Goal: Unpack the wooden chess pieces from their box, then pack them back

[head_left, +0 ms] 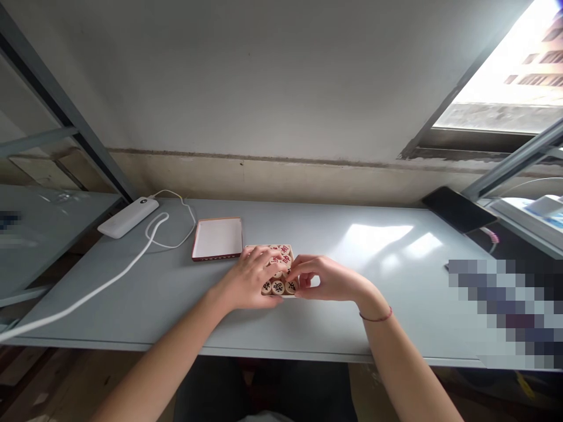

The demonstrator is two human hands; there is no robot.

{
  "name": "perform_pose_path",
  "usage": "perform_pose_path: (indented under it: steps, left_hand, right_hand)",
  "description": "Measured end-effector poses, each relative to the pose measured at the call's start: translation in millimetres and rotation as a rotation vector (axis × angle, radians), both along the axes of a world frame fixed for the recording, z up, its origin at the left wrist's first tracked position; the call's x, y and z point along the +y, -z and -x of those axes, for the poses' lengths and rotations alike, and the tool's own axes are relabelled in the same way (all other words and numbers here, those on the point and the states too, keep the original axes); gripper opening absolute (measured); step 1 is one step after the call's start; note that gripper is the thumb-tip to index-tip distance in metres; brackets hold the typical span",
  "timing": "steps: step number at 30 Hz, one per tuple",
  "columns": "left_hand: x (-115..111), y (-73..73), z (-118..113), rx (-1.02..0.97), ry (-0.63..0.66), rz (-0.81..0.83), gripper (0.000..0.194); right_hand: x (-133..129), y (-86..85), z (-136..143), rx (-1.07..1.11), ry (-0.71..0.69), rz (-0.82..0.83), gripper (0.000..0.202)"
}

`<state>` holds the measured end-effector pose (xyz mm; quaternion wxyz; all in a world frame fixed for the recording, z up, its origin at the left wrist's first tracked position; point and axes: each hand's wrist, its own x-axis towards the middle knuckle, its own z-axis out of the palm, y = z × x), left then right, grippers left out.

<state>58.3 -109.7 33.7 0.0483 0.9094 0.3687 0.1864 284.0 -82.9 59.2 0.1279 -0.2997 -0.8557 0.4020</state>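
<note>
A small open box (288, 296) holds round wooden Chinese chess pieces (278, 287), with red characters at the far side and black ones at the near side. My left hand (251, 278) wraps the box's left end, its thumb along the near edge and its fingers across the pieces, hiding several of them. From the right, my right hand (328, 278) reaches to the box's right edge with thumb and forefinger curled in a pinch at a piece, partly covered by the fingertips. Left of the box lies its lid (219, 237), white inside up, with a red rim.
A white power bank (128, 217) with a white cable (109, 284) lies at the left. A black tablet or phone (458, 208) rests at the back right. Behind the grey desk (176, 310) stands a wall; metal posts flank both sides. The right edge is partly pixelated.
</note>
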Motion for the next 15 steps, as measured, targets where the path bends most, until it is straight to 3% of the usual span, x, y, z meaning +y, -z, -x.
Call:
perform_pose_path:
  steps: [4, 8, 11, 13, 15]
  left_hand:
    - [0.9, 0.5, -3.0, -0.003, -0.023, -0.028, 0.045]
    - [6.5, -1.6, 0.0, -0.038, -0.073, -0.045, 0.050]
    - [14.2, -0.7, 9.6, -0.067, -0.357, -0.069, 0.038]
    - [19.9, 1.9, 18.2, -0.026, -0.580, -0.067, 0.037]
    - [24.7, 4.5, 26.1, 0.043, -0.710, 0.002, 0.035]
  right_hand:
    - [1.1, 1.0, 1.4, 0.021, 0.039, -0.070, 0.015]
    - [6.2, 4.6, 1.6, 0.092, 0.355, -0.268, 0.022]
    - [8.8, 6.1, 1.6, 0.123, 0.501, -0.314, 0.024]
    - [9.1, 6.5, 2.5, 0.122, 0.521, -0.308, 0.024]
    - [8.8, 7.5, 4.0, 0.111, 0.518, -0.308, 0.026]
